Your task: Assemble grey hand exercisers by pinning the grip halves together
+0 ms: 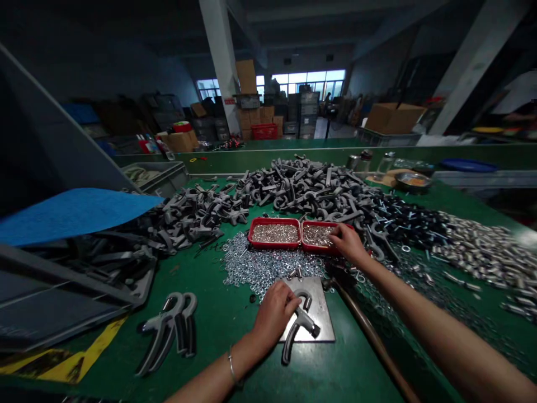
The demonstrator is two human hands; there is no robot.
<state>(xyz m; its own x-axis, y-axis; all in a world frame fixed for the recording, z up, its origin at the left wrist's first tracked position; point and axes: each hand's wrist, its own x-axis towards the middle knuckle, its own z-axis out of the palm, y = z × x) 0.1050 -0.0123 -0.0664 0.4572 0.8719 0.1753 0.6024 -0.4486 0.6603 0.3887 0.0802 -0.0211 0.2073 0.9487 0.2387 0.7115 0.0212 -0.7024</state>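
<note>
Closest in, a hammer (373, 336) lies slantwise under the right forearm, its wooden handle running toward the lower edge and its head just beside the upper right corner of a metal plate (325, 327). On the green table (226, 347), well to the left, two gray clamp pieces (161, 323) rest side by side. The left hand (274, 308), with a thin bracelet (231, 366) at its wrist, has its fingers closed on a gray clamp part (305, 322), which lies over the plate with its curved black-lined leg reaching past the lower edge.

Beyond the plate spread loose metal rings (247, 266), touching the fronts of two containers: a left red tray (274, 245) and a right red tray (316, 248), both holding small shiny pieces. The right hand (347, 243) dips its fingertips into the right one, fingers drawn close together; whether they hold a piece cannot be told.

Farther back rises a broad heap of gray parts (302, 193), with silvery cylinders (482, 249) to its right. Past it stand a metal bowl (413, 182), a cardboard box (394, 118) and bright windows (310, 79).
</note>
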